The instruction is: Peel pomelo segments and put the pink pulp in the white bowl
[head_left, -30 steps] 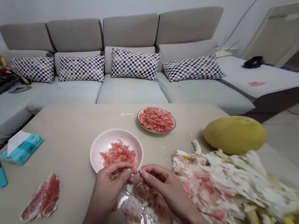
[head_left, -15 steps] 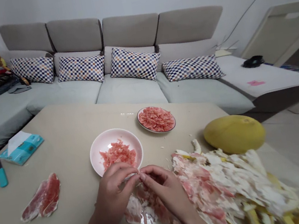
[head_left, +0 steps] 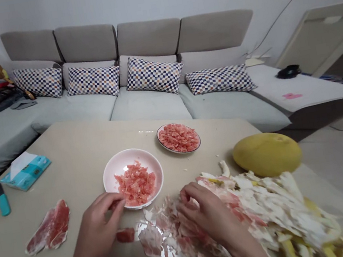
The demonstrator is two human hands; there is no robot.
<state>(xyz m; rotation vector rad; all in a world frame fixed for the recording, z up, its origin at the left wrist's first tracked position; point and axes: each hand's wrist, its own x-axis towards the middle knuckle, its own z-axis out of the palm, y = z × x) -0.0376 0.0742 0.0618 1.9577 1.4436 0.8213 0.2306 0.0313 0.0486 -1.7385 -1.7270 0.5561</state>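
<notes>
My left hand [head_left: 103, 219] is at the near left rim of a white bowl [head_left: 109, 174], thumb and fingertips drawn together; whatever they pinch is hidden. In the bowl lies a heap of pink pomelo flesh [head_left: 137, 182]. My right hand [head_left: 205, 210] hovers over membrane scraps [head_left: 164, 222], its fingers curled in, and I cannot make out anything between them. Below the bowl, a small dark-red pomelo chunk [head_left: 125, 235] rests beside my left hand. Farther left lies a larger peeled pomelo segment [head_left: 52, 229].
A plate of pomelo flesh [head_left: 179, 137] stands behind the bowl. To the right are a whole yellow pomelo [head_left: 266, 154] and a pile of white and yellow peel [head_left: 269, 204]. A teal-handled knife [head_left: 3, 202] and a tissue pack [head_left: 29, 172] sit at left.
My hands, together at the bowl's near rim before, have parted: the left moved left, the right moved right and down over the scraps. The small chunk below the bowl has come into view.
</notes>
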